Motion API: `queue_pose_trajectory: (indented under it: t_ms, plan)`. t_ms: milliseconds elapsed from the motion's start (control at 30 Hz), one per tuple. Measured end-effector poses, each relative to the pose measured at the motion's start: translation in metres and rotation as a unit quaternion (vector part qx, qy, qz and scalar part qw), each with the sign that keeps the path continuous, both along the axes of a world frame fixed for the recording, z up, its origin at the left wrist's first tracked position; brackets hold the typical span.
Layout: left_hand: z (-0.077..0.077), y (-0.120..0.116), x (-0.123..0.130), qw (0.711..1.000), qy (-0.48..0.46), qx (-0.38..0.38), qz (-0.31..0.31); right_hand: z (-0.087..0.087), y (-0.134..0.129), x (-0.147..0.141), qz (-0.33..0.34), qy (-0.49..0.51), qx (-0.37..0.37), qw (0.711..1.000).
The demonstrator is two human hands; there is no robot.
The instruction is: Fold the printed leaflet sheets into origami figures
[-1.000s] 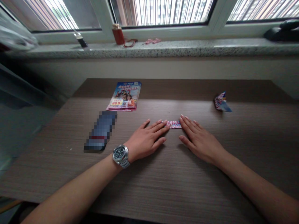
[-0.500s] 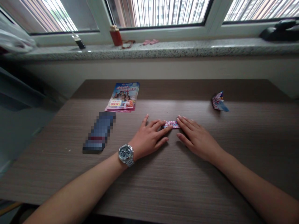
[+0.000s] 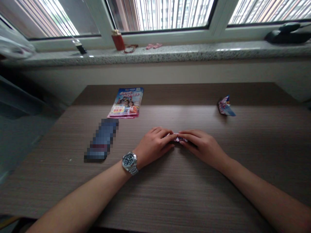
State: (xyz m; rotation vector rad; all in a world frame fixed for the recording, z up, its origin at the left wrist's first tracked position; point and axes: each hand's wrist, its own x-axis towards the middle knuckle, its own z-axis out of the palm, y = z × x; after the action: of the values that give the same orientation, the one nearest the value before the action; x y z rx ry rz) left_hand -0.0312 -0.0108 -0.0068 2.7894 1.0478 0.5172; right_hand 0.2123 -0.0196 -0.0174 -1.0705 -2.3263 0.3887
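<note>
Bent fingers (image 3: 190,137) hold a narrow, printed paper strip (image 3: 179,139).

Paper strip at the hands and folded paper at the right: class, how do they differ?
The paper strip is touched by the left hand and right hand; the folded paper lies untouched. The paper strip is partly covered; the folded paper shows openly, a blue flap jutting out. Both are colourfully printed.

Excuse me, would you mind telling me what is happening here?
A person's left hand and right hand hold a narrow printed paper strip between them at the table. They partly hide it. A stack of flyers lies farther back on the left. A creased piece of printed paper sits to the right.
</note>
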Motion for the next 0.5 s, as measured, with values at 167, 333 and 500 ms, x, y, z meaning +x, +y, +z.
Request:
queue_pose_trajectory:
  t_ms: [167, 333, 500]
  plan:
    - [0.0011, 0.0013, -0.0001, 0.999, -0.038, -0.005, -0.005, 0.0032, -0.0012, -0.0010, -0.010, 0.054, -0.037, 0.998]
    - [0.0012, -0.0003, -0.0011, 0.998, -0.058, 0.011, 0.018, 0.0035, -0.0010, 0.0010, -0.014, 0.075, -0.036, 0.996]
    - [0.0036, -0.0043, 0.0000, 0.995, -0.099, 0.006, 0.033, 0.0053, -0.0036, 0.0002, -0.010, 0.104, -0.057, 0.993]
